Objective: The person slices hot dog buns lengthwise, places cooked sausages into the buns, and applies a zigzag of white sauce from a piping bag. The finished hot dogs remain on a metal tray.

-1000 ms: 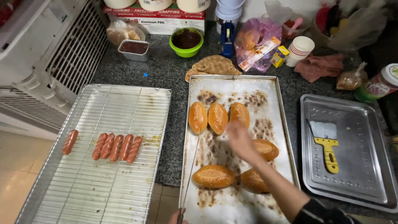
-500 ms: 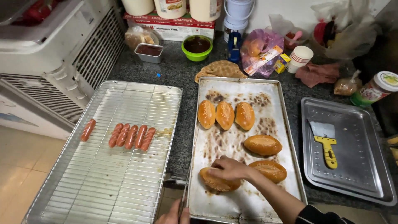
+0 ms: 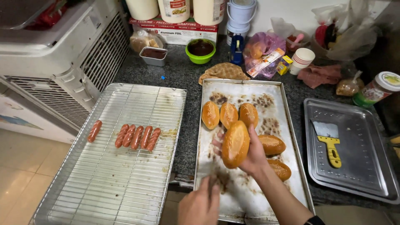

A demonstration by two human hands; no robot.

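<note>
Head view: right hand is closed around a golden bread roll, lifted just above the baking tray. Left hand rests at the tray's near edge, fingers loosely curled, gripping nothing that shows. Five more rolls lie on the tray; sausages sit on the wire rack to the left on the tabletop. A gentle grip seems wise, so the crust is not crushed.

Kitchen: dark stone table bearing baking tray, wire rack of sausages, sauce bowl.
</note>
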